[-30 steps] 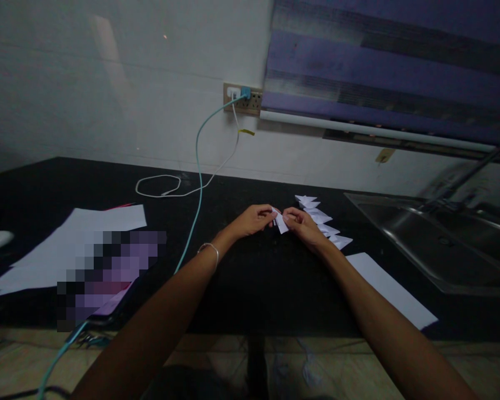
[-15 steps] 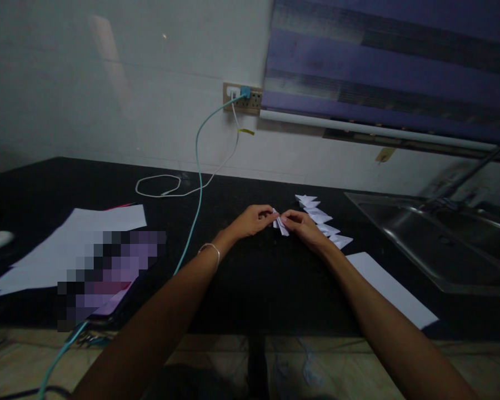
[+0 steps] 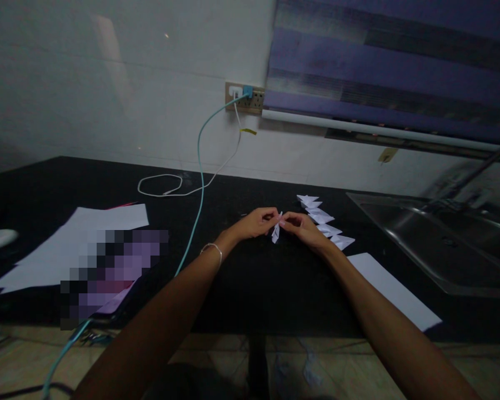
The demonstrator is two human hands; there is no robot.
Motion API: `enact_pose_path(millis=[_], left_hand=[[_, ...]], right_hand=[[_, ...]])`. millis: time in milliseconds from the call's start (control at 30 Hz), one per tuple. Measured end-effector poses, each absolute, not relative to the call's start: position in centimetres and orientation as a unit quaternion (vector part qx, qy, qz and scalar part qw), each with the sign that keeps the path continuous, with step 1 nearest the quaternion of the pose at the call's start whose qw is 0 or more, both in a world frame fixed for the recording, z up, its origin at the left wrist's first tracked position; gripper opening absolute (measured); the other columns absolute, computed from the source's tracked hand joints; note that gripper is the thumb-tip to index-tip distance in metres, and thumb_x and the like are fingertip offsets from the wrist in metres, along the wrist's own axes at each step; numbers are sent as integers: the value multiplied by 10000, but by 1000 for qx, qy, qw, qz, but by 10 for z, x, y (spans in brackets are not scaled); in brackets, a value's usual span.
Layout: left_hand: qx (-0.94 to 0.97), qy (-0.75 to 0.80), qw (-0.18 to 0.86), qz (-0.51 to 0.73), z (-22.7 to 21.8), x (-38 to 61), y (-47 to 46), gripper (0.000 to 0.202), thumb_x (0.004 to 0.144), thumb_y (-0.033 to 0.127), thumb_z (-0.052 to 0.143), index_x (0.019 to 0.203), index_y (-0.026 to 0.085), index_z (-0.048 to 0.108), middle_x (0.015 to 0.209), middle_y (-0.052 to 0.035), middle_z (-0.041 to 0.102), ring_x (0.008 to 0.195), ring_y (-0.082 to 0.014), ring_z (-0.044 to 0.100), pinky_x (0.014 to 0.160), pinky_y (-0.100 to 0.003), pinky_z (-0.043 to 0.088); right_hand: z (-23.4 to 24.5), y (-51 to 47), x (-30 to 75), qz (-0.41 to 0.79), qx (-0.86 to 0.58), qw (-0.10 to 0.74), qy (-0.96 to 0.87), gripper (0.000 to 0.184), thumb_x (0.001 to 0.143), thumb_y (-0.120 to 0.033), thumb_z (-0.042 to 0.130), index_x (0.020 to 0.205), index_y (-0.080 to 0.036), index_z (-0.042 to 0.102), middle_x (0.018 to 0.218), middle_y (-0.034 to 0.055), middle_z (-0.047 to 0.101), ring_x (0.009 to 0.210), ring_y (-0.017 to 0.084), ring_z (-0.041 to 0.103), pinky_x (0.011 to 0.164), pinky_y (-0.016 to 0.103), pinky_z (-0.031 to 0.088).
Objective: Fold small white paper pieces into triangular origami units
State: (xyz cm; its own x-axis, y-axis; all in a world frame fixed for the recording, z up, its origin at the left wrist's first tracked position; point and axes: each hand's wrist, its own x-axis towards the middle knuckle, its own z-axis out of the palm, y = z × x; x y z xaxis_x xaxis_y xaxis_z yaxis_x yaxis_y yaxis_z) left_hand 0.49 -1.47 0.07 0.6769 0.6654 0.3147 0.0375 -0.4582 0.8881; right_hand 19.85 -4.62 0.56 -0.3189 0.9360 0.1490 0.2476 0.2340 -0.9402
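Between my two hands is a small piece of folded white paper (image 3: pixel 275 234), held upright above the dark countertop (image 3: pixel 270 289). My left hand (image 3: pixel 258 222) pinches it from the left with thumb and fingers. From the right, my right hand (image 3: pixel 300 226) grips it too, the fingertips of both hands nearly meeting. Part of the paper is covered by the fingers. Just beyond my right hand, several folded white paper boats (image 3: pixel 319 215) stand in a slanting row. A flat white paper sheet (image 3: pixel 394 289) lies beside my right forearm.
White paper sheets (image 3: pixel 54 250) lie on the left with a blurred-out purple screen device (image 3: pixel 120 300) over their edge. A teal cable (image 3: pixel 199 205) and a white cable (image 3: pixel 160 176) run from the wall socket (image 3: pixel 245 100). On the right is a steel sink (image 3: pixel 425 239).
The folded paper between my fingers has turned, its lower end swinging left and now looking narrower. Both hands stay together on it. The boats and sheets have not moved on the counter.
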Motion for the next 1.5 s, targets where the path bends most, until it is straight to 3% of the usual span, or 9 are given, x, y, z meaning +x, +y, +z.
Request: enact_pose_path(millis=[167, 333, 567, 767, 1100, 1300, 1500], left_hand=[[769, 227, 504, 321, 2, 6, -16, 276, 869, 440, 550, 874, 166, 517, 757, -5, 559, 663, -106, 517, 617, -234, 399], [782, 244, 471, 326, 0, 8, -16, 302, 873, 463, 533, 896, 162, 537, 810, -8, 546, 729, -115, 506, 662, -242, 394], [804, 256, 429, 323, -4, 7, -9, 375, 866, 513, 515, 792, 149, 566, 715, 13, 459, 655, -108, 424, 577, -230, 315], [795, 267, 471, 274, -3, 5, -7, 463, 847, 581, 504, 877, 139, 640, 718, 2, 496, 624, -106, 420, 544, -225, 288], [815, 238, 468, 245, 1, 0, -10, 488, 854, 586, 490, 816, 124, 645, 632, 16, 441, 552, -93, 353, 506, -226, 251], [812, 250, 448, 279, -1, 3, -10, 457, 894, 538, 446, 920, 137, 664, 762, -29, 566, 648, -118, 452, 573, -233, 323], [827, 251, 438, 247, -1, 2, -12, 412, 905, 477, 432, 827, 131, 640, 674, -4, 522, 606, -107, 429, 556, -231, 307]], right_hand=[[6, -47, 196, 458, -425, 406, -667, 242, 737, -396, 711, 835, -187, 639, 705, -13, 593, 626, 121, 506, 587, 256, 365], [2, -44, 197, 469, -415, 419, -658, 229, 708, -353, 726, 840, -193, 629, 795, 9, 650, 712, 145, 568, 643, 268, 405], [3, -44, 199, 483, -412, 426, -645, 234, 686, -343, 747, 835, -195, 644, 781, 1, 640, 713, 146, 564, 675, 282, 412], [8, -49, 197, 471, -418, 409, -661, 179, 702, -322, 730, 794, -176, 683, 736, -8, 616, 703, 138, 534, 678, 283, 390], [4, -47, 199, 445, -411, 372, -703, 194, 725, -361, 715, 784, -179, 689, 741, -1, 614, 706, 145, 529, 673, 288, 387], [6, -48, 198, 417, -423, 382, -709, 223, 763, -388, 673, 819, -173, 689, 766, 9, 613, 715, 149, 525, 665, 284, 386], [0, -46, 202, 414, -417, 338, -735, 254, 758, -414, 690, 806, -165, 700, 697, -5, 592, 641, 128, 500, 602, 265, 363]])
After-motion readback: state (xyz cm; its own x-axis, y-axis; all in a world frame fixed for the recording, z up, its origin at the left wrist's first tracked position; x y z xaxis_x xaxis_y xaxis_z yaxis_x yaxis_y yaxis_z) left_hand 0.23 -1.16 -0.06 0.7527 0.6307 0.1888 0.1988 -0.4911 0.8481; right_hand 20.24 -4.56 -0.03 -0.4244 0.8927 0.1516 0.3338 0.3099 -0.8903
